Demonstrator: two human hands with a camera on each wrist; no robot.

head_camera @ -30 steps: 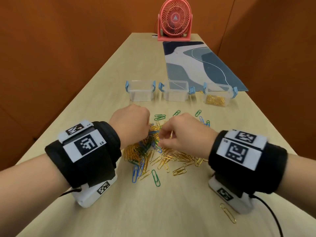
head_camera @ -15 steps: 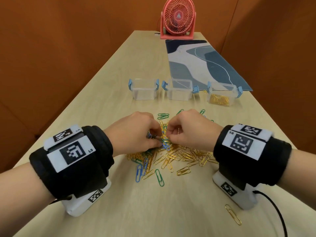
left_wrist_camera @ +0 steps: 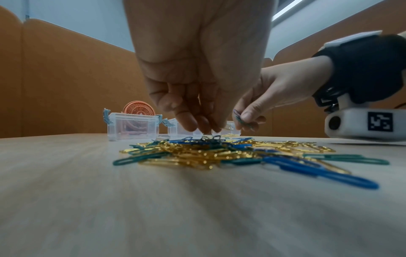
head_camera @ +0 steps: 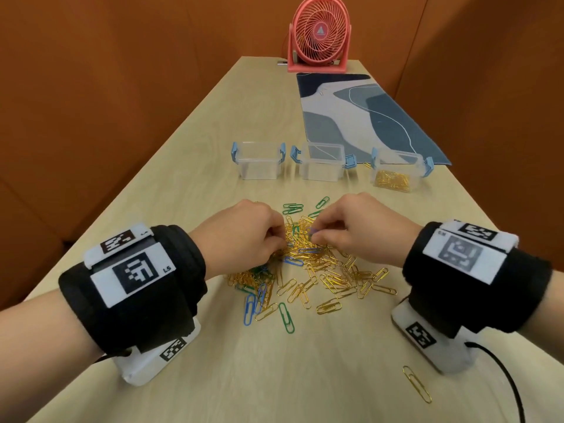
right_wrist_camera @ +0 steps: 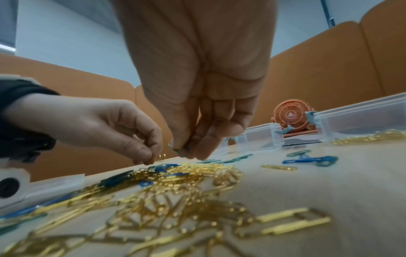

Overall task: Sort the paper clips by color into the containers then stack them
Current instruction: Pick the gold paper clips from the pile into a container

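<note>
A mixed pile of gold, blue and green paper clips lies on the table in front of three clear containers with blue latches. The left container and the middle container look empty; the right container holds gold clips. My left hand hovers over the pile's left part, and in the right wrist view it pinches a gold clip. Over the pile's middle, my right hand pinches a green and a blue clip just above the heap.
A pink fan stands at the table's far end, with a blue patterned mat behind the containers. One stray gold clip lies near the front right, beside a black cable. Orange partitions close in both table sides.
Both hands stayed over the pile, working their fingers in it. They have drawn slightly apart, and the right hand now pinches coloured clips just off the heap.
</note>
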